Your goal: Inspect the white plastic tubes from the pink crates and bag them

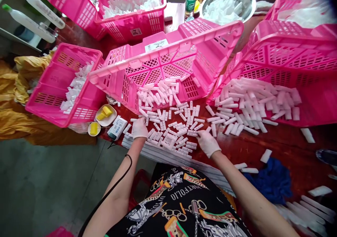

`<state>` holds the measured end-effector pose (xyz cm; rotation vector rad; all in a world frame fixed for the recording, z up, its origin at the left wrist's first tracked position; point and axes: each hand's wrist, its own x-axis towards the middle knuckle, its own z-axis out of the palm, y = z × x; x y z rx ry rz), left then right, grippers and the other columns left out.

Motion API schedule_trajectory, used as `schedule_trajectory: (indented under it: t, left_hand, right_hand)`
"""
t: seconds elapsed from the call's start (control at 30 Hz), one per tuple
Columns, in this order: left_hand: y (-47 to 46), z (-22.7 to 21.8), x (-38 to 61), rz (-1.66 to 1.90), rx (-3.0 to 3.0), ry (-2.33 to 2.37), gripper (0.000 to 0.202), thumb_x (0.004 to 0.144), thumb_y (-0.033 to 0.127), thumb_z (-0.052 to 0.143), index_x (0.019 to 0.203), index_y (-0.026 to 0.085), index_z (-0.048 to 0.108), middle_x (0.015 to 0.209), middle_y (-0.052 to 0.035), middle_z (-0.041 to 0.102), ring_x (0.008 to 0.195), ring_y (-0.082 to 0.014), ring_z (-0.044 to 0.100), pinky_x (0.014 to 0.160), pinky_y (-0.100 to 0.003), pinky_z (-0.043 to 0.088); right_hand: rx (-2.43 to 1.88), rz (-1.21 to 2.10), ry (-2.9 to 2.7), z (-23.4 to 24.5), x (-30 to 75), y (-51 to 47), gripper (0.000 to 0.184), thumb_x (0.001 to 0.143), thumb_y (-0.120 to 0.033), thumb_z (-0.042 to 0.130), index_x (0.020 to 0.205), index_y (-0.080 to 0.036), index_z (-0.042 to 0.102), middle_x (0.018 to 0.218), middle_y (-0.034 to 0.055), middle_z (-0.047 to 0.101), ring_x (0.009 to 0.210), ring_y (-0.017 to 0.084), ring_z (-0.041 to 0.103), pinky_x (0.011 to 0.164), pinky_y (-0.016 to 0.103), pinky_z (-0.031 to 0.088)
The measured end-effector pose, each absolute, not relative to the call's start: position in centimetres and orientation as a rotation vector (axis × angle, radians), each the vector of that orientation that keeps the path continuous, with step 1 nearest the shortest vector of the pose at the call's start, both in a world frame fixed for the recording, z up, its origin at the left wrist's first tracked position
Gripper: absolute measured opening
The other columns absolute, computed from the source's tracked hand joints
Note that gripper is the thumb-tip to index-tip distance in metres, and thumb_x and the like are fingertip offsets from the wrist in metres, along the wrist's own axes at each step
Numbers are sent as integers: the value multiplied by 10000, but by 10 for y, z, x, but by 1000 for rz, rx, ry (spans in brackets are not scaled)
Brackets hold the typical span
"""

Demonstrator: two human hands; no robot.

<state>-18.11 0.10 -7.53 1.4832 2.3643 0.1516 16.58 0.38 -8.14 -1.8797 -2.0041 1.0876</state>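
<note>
My left hand (139, 128), in a white glove, is at the left edge of a pile of small white plastic pieces (181, 128) with dark marks. Its fingers look curled in among the pieces; what they hold is hidden. At the pile's right side my right hand (209, 143), also gloved, has its fingertips closed at the end of one white piece (192, 133). Beyond the pile, a tilted pink basket (168, 60) holds more such pieces near its low side. A striped cloth (158, 155) runs along the table's front edge.
White tubes (247, 103) spill from a pink basket (279, 40) at right. A blue cloth (273, 181) lies nearer. At left are a small boxed device (117, 127), dishes with yellow sponges (105, 113) and another pink basket (50, 86). A metal bowl (250, 2) stands behind.
</note>
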Motion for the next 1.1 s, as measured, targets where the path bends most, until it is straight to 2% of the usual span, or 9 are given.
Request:
schedule_trajectory:
  t: [0.1,0.23,0.4,0.5,0.57,0.67,0.8,0.93,1.1]
  left_hand:
    - [18,-85,-171,-11,1885,2069,410,849,78,380,1172,195,604,1100,-116,628,1026,-244,558,926,-359,397]
    - [34,-93,-157,-75,1883,1972,406,848,73,378,1146,193,627,1063,-117,648,981,-237,578,905,-355,417]
    - [32,-84,-143,345,1577,1996,470,779,67,514,1222,215,563,1154,-94,619,1047,-231,576,961,-356,409]
    - [21,-64,-118,729,1104,1904,544,721,108,625,1236,224,496,1073,-70,630,920,-199,621,910,-362,450]
    - [12,-46,-93,929,678,1634,527,707,152,664,1186,204,450,914,-40,641,758,-161,636,802,-348,493]
    - [2,-18,-58,1092,209,1197,537,638,149,742,1055,195,408,823,-11,630,693,-128,639,729,-294,495]
    - [-5,8,-30,1135,24,948,528,600,120,783,962,205,408,812,11,612,697,-106,638,706,-248,481]
    - [-11,18,-14,1196,52,904,422,689,280,755,945,213,426,830,38,572,670,-85,618,669,-228,474]
    - [-24,15,3,1102,439,1150,365,782,414,654,1004,193,467,767,14,574,574,-67,537,567,-202,434]
  right_hand:
    - [-1870,1015,-2423,-88,144,0,219,874,-192,426,933,-142,631,946,152,642,923,290,595,846,451,453]
    - [-1803,849,-2698,-89,137,2,300,887,-131,359,1052,-131,609,989,168,646,922,302,598,798,478,472]
    - [-1788,1124,-1980,-85,140,3,199,855,-189,456,880,-135,646,748,54,650,672,140,592,737,304,515]
    - [-1751,1177,-1703,-71,141,6,251,844,-258,445,989,-123,600,761,1,602,594,86,546,636,220,499]
    - [-1633,1329,-1400,-53,137,8,310,817,-294,512,1093,-156,539,727,-31,557,541,86,516,532,213,455]
    - [-1426,1569,-1071,-19,125,11,356,827,-374,521,1136,-198,508,674,-53,507,464,72,427,449,205,358]
    - [-1452,1570,-1080,16,119,14,299,801,-429,563,988,-195,553,714,-9,577,517,91,445,477,230,349]
    - [-1564,1449,-1291,22,128,19,245,776,-427,586,790,-182,571,679,2,568,586,116,480,536,250,375]
    - [-1502,1586,-1301,20,129,23,267,793,-457,553,807,-192,525,679,-20,538,539,97,439,509,241,377]
